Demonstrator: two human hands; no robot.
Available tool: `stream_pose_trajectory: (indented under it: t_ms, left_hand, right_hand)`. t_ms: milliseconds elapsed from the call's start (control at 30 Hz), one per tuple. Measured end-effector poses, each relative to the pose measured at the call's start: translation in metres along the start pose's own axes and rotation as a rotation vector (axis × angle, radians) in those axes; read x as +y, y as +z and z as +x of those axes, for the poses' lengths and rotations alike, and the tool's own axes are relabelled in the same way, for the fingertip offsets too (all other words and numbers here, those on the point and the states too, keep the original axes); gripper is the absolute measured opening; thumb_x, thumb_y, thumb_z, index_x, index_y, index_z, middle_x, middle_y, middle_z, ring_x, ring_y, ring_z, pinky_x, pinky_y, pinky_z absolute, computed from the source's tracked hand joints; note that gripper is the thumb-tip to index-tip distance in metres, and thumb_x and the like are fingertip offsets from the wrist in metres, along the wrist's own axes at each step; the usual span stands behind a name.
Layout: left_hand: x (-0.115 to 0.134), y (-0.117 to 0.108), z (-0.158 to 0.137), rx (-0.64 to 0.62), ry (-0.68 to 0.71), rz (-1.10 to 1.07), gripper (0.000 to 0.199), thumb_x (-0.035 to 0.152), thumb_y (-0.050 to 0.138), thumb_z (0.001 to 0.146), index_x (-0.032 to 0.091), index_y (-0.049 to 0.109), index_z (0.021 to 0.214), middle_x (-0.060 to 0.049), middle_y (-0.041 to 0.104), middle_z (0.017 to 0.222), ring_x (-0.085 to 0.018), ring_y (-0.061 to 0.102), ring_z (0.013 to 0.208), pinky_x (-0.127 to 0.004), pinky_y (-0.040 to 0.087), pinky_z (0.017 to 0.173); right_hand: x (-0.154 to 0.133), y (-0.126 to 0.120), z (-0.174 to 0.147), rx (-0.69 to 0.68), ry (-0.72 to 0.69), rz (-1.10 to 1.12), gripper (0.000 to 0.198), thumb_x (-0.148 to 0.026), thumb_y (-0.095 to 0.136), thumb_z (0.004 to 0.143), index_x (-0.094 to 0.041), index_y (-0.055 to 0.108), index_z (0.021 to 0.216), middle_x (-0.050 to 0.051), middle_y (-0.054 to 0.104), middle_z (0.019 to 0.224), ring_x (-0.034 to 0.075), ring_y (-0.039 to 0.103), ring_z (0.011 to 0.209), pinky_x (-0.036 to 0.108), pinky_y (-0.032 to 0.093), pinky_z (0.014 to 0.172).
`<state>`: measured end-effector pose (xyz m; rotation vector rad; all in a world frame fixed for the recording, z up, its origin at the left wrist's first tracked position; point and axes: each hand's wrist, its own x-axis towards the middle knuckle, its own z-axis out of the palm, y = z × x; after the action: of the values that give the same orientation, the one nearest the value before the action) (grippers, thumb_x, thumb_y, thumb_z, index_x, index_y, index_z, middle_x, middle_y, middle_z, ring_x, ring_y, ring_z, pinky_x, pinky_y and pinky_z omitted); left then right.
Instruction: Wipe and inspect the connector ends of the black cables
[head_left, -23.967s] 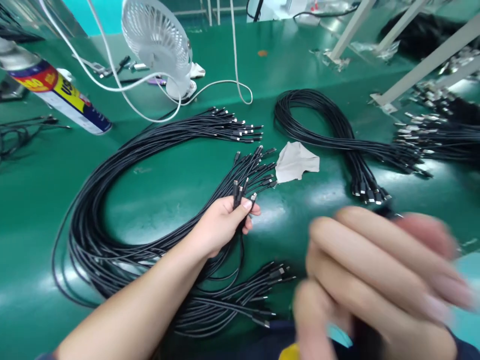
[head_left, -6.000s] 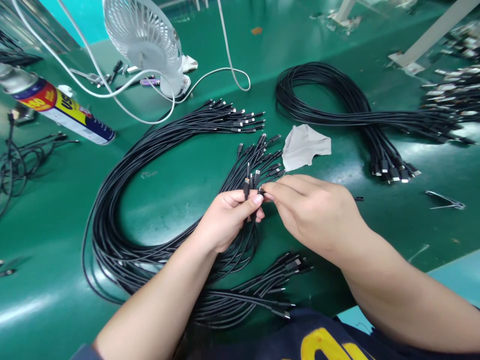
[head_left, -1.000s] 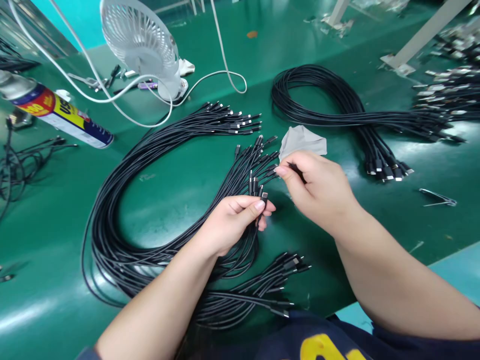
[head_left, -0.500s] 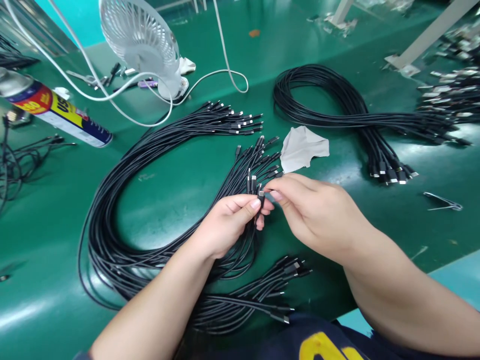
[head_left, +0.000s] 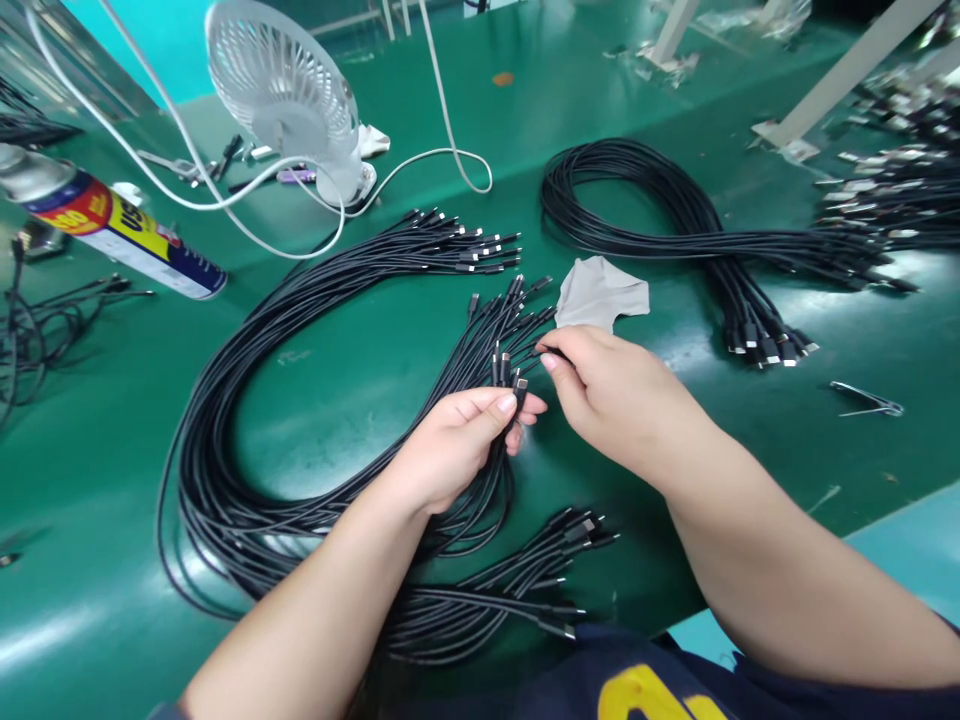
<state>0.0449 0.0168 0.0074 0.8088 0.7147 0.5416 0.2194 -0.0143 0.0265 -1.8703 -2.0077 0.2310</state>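
Head view: a cable bundle (head_left: 202, 440) is looped on the green surface (head_left: 90, 460), towards its near edge.
Left hand (head_left: 465, 440): several connectors (head_left: 521, 390) are pinched upright above the surface.
Right hand (head_left: 615, 395): fingertips are drawn together beside the cloth (head_left: 600, 290); what is pinched cannot be told.
Change: a wider gap from the connectors is noted than half a second ago.
Meaning: right-hand contact is judged paused.

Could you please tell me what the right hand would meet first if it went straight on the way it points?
Probably the fanned black cable ends just ahead of the right hand; depth is unclear, and they may be touching.
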Motion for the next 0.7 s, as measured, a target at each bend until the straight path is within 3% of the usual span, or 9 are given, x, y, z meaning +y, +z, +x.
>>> stream_pose_trajectory:
  t_ms: [133,267,400,600,700]
  left_hand:
    - [-0.001,0.001,0.001,0.046,-0.019,0.030,0.029,0.041,0.074,0.077,0.013,0.076,0.087,-0.003,0.065,0.077,-0.009,0.050,0.061,-0.027,0.039,0.066]
    - [-0.003,0.003,0.001,0.136,-0.016,0.155,0.036,0.044,0.079,0.071,0.013,0.072,0.086,-0.001,0.063,0.066,-0.011,0.052,0.061,-0.027,0.040,0.065]
    - [-0.009,0.002,0.004,0.196,0.059,0.258,0.033,0.047,0.072,0.076,0.014,0.069,0.081,0.001,0.059,0.057,-0.012,0.051,0.056,-0.027,0.040,0.063]
    - [-0.015,0.004,0.004,0.172,0.118,0.269,0.039,0.054,0.058,0.084,0.016,0.060,0.076,0.005,0.046,0.053,-0.011,0.042,0.052,-0.025,0.034,0.055]
    - [-0.017,0.005,0.003,0.151,0.130,0.271,0.037,0.052,0.057,0.084,0.016,0.057,0.075,0.006,0.044,0.053,-0.011,0.040,0.052,-0.025,0.033,0.055]
  right_hand:
    - [0.013,0.012,0.006,-0.114,0.104,-0.210,0.034,-0.010,0.038,0.091,-0.008,0.065,0.112,0.019,0.066,0.102,0.029,0.066,0.085,0.038,0.049,0.070]
    - [0.025,0.019,0.008,-0.169,0.099,-0.248,0.037,-0.011,0.043,0.090,-0.011,0.064,0.120,0.016,0.066,0.102,0.027,0.066,0.086,0.035,0.049,0.069]
    - [0.025,0.019,0.007,-0.135,0.099,-0.237,0.031,-0.017,0.050,0.089,-0.014,0.066,0.116,0.014,0.069,0.100,0.024,0.067,0.081,0.032,0.048,0.065]
    - [0.025,0.019,0.017,-0.050,0.071,-0.142,0.029,-0.035,0.047,0.095,-0.018,0.069,0.100,0.008,0.070,0.086,0.022,0.065,0.077,0.033,0.049,0.070]
    - [0.039,0.023,0.029,0.057,0.127,-0.092,0.029,-0.031,0.042,0.096,-0.017,0.067,0.098,0.012,0.068,0.095,0.024,0.063,0.089,0.036,0.049,0.079]
